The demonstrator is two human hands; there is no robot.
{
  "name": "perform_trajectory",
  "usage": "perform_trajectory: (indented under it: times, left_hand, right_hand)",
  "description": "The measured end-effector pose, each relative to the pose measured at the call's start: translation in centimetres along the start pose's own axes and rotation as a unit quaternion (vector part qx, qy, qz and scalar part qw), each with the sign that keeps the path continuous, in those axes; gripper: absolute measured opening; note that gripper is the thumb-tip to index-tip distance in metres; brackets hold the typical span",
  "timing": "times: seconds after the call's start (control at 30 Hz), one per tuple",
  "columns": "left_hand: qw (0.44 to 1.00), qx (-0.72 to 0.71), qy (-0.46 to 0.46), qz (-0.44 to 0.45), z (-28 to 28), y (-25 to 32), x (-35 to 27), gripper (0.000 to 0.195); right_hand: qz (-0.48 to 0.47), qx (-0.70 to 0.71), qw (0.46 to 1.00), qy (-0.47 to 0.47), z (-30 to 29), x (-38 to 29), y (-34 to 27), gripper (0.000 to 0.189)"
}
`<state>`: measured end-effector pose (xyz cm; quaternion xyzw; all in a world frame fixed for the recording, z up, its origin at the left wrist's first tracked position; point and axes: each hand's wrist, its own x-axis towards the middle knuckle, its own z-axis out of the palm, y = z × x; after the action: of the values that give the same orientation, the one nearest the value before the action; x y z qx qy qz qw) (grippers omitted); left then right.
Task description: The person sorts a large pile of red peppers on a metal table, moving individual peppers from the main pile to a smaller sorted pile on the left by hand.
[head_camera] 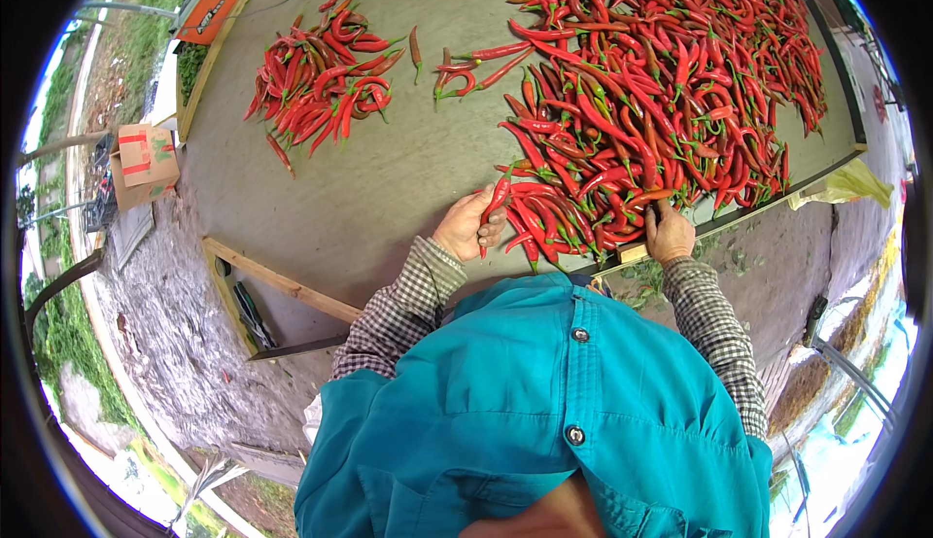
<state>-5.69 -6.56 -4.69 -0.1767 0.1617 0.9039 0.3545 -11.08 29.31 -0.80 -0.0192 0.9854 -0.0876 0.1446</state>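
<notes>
My left hand is closed around a red chili pepper, held upright beside the near left edge of a large chili pile. At the pile's near right edge, my right hand has its fingertips against an orange-red chili pepper. Part of those fingers is hidden, so a firm grip cannot be made out. Most peppers in the pile are glossy red with green stems, and some are brownish. Farther off to the left lies a smaller chili heap, with a few loose peppers between the two.
The grey tabletop has a raised rim. A wooden strip cuts off its near left corner, where dark-handled tools lie. Beyond the left side are a cardboard box and an orange box. A yellowish bag hangs at the right edge.
</notes>
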Motion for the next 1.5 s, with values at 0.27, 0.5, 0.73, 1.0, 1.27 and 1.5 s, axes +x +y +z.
perform_trajectory:
  times: [0.27, 0.5, 0.73, 1.0, 1.27, 1.5]
  left_hand:
    - [0.447, 0.871, -0.001, 0.205, 3.6, -3.4, 2.6, 0.041]
    - [0.266, 0.938, -0.128, 0.184, 3.2, -4.4, 3.7, 0.055]
    - [0.274, 0.957, -0.08, 0.054, 3.6, -0.6, 3.2, 0.072]
    - [0.264, 0.961, -0.071, -0.048, 6.6, -0.4, 2.7, 0.068]
    - [0.264, 0.958, -0.004, 0.114, 1.9, -1.2, 4.1, 0.041]
    - [0.351, 0.899, 0.161, 0.209, 0.3, 3.9, 2.6, 0.047]
  right_hand:
    - [-0.004, 0.003, 1.0, 0.01, 0.2, 0.1, 0.0, 0.028]
    - [-0.01, 0.006, 1.0, 0.022, 0.3, 0.1, 0.2, 0.027]
    - [-0.023, 0.024, 0.999, 0.031, 0.5, 0.3, 0.0, 0.026]
    - [0.007, -0.001, 1.0, 0.004, 0.0, 0.0, -0.1, 0.028]
    - [-0.013, 0.007, 1.0, 0.023, 0.1, 0.1, 0.0, 0.028]
    - [-0.008, 0.005, 1.0, 0.018, 0.2, 0.0, 0.1, 0.026]
